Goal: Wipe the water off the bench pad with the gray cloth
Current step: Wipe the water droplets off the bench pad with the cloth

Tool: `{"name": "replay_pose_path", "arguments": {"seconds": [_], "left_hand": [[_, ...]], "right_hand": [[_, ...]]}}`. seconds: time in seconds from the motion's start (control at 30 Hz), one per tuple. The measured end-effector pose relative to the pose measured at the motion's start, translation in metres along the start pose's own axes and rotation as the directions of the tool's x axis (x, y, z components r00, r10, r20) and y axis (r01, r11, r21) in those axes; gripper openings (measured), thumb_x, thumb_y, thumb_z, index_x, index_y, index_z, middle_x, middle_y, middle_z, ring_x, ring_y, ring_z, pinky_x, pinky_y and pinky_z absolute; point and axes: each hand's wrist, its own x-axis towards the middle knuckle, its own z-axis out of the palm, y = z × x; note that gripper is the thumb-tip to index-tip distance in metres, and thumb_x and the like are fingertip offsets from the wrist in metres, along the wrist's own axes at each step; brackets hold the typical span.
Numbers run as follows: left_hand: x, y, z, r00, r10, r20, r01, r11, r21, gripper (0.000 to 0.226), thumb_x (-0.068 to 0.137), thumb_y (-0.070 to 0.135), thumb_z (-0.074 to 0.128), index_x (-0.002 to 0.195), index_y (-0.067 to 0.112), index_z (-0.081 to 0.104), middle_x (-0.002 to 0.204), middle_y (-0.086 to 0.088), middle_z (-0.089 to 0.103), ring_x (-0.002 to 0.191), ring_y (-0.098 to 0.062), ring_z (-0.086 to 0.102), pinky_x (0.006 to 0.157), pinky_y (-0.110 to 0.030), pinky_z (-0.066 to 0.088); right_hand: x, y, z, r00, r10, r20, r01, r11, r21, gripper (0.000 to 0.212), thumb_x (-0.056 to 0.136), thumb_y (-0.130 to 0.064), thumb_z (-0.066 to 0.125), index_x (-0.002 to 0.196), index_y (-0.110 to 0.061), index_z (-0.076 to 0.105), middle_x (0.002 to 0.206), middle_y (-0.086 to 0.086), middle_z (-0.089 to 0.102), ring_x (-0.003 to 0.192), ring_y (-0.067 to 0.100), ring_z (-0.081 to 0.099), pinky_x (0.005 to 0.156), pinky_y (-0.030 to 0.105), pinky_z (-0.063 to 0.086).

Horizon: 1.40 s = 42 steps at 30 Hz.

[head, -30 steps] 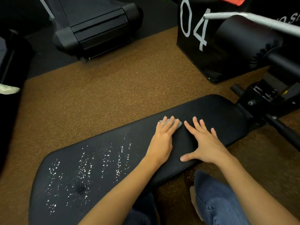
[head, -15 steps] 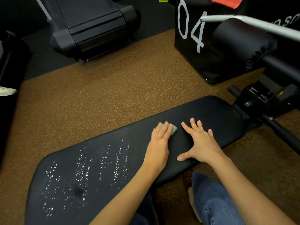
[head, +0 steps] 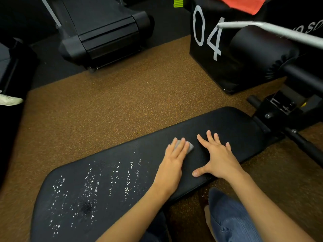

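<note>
Progress call: roughly half done at best. The bench pad (head: 232, 123) looks dry and matte from about its middle out to the 2 o'clock end; the water droplets (head: 97, 186) cover the other half, in streaky columns from just left of the left hand down to the 8 o'clock end. That whole wet patch looks untouched, so most of the actual wiping is left.

Gray cloth (head: 189, 147) sits near the pad's middle, folded small, pinned flat under the left hand (head: 174, 159). Only a corner shows past the fingertips, toward 1 o'clock. Left hand is fully flat, fingers extended and together, pressing down rather than pinching. Right hand (head: 218, 158) is splayed open on the dry pad just beside the cloth, holding nothing, probably bracing.

Orientation: pad's long axis runs 8 o'clock to 2 o'clock across the view, narrower end at 2 o'clock toward the bench frame (head: 283, 109), wider end at 8. Cloth's own axis: cannot tell, too covered.

Judgement: next stroke needs to run toward 8 o'clock along the long axis.
</note>
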Motion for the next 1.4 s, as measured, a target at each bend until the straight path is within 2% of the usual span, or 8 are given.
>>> {"name": "replay_pose_path", "arguments": {"seconds": [0.1, 0.27, 0.37, 0.5, 0.77, 1.03, 1.23, 1.4], "left_hand": [[0.002, -0.021, -0.006, 0.999, 0.025, 0.039, -0.027, 0.998, 0.052, 0.081, 0.082, -0.02, 0.045, 0.153, 0.014, 0.028, 0.162, -0.004, 0.021, 0.151, -0.026, 0.006, 0.123, -0.035, 0.004], [0.029, -0.043, -0.02, 0.961, -0.251, -0.118, 0.253, 0.967, 0.002, 0.074, 0.084, -0.02, 0.037, 0.15, 0.012, 0.035, 0.16, -0.004, 0.027, 0.151, -0.028, 0.012, 0.122, -0.03, 0.009], [0.013, -0.023, -0.013, 0.983, -0.169, -0.071, 0.167, 0.985, -0.037, 0.072, 0.085, -0.02, 0.038, 0.15, 0.011, 0.036, 0.16, -0.005, 0.028, 0.151, -0.026, 0.012, 0.124, -0.038, 0.009], [0.0, -0.021, -0.013, 0.999, -0.05, -0.008, 0.05, 0.998, -0.027, 0.076, 0.086, -0.021, 0.041, 0.152, 0.015, 0.032, 0.16, -0.002, 0.027, 0.151, -0.022, 0.013, 0.121, -0.027, 0.006], [0.025, -0.058, -0.037, 0.952, -0.295, -0.078, 0.298, 0.954, 0.029, 0.076, 0.082, -0.022, 0.035, 0.15, 0.012, 0.037, 0.159, -0.005, 0.03, 0.151, -0.027, 0.014, 0.121, -0.044, 0.022], [-0.039, -0.024, -0.033, 0.989, -0.125, 0.081, 0.118, 0.99, 0.078, 0.082, 0.083, -0.022, 0.039, 0.155, 0.013, 0.019, 0.162, 0.001, 0.007, 0.152, -0.025, -0.004, 0.123, -0.042, 0.017], [-0.005, -0.059, -0.054, 0.954, -0.3, 0.002, 0.296, 0.943, 0.15, 0.085, 0.082, -0.021, 0.037, 0.155, 0.018, 0.022, 0.164, 0.002, 0.011, 0.153, -0.025, -0.003, 0.11, -0.042, 0.04], [-0.014, -0.058, -0.049, 0.935, -0.349, -0.056, 0.353, 0.934, 0.064, 0.085, 0.08, -0.023, 0.039, 0.154, 0.017, 0.027, 0.163, 0.003, 0.017, 0.152, -0.022, 0.002, 0.118, -0.048, 0.029]], "right_hand": [[0.0, 0.0, 0.0, 1.0, -0.001, 0.001, 0.001, 1.0, 0.001, 0.129, 0.057, -0.059, 0.082, 0.153, -0.034, -0.001, 0.161, 0.002, -0.014, 0.147, 0.023, -0.014, 0.116, 0.053, 0.0], [0.0, 0.0, 0.0, 1.0, 0.005, 0.0, -0.005, 1.0, 0.005, 0.13, 0.056, -0.06, 0.082, 0.153, -0.034, -0.001, 0.161, 0.002, -0.013, 0.147, 0.024, -0.013, 0.116, 0.054, 0.0], [0.0, -0.002, 0.0, 1.0, 0.014, -0.001, -0.014, 1.0, -0.012, 0.129, 0.057, -0.059, 0.082, 0.153, -0.034, -0.002, 0.161, 0.002, -0.014, 0.147, 0.024, -0.014, 0.116, 0.054, 0.001], [-0.001, -0.006, -0.001, 0.999, 0.049, 0.0, -0.049, 0.998, -0.039, 0.129, 0.058, -0.058, 0.082, 0.152, -0.035, -0.003, 0.161, 0.0, -0.014, 0.147, 0.023, -0.014, 0.117, 0.052, 0.002], [-0.003, -0.011, 0.008, 0.998, 0.049, -0.038, -0.05, 0.998, -0.025, 0.129, 0.055, -0.076, 0.07, 0.153, -0.034, -0.003, 0.161, 0.003, -0.016, 0.147, 0.026, -0.017, 0.116, 0.056, 0.0], [-0.012, -0.043, 0.049, 0.967, -0.212, -0.145, 0.182, 0.964, -0.195, 0.067, 0.098, -0.056, 0.028, 0.151, -0.038, -0.009, 0.16, 0.004, -0.019, 0.146, 0.03, -0.019, 0.117, 0.055, -0.002], [-0.01, -0.039, 0.051, 0.973, -0.197, -0.117, 0.168, 0.96, -0.223, 0.064, 0.099, -0.056, 0.02, 0.149, -0.039, -0.015, 0.158, 0.003, -0.024, 0.144, 0.029, -0.024, 0.118, 0.051, -0.005], [-0.008, -0.04, 0.05, 0.974, -0.196, -0.109, 0.169, 0.961, -0.219, 0.064, 0.098, -0.057, 0.021, 0.149, -0.041, -0.014, 0.159, 0.002, -0.023, 0.145, 0.028, -0.023, 0.119, 0.051, -0.004]]}}
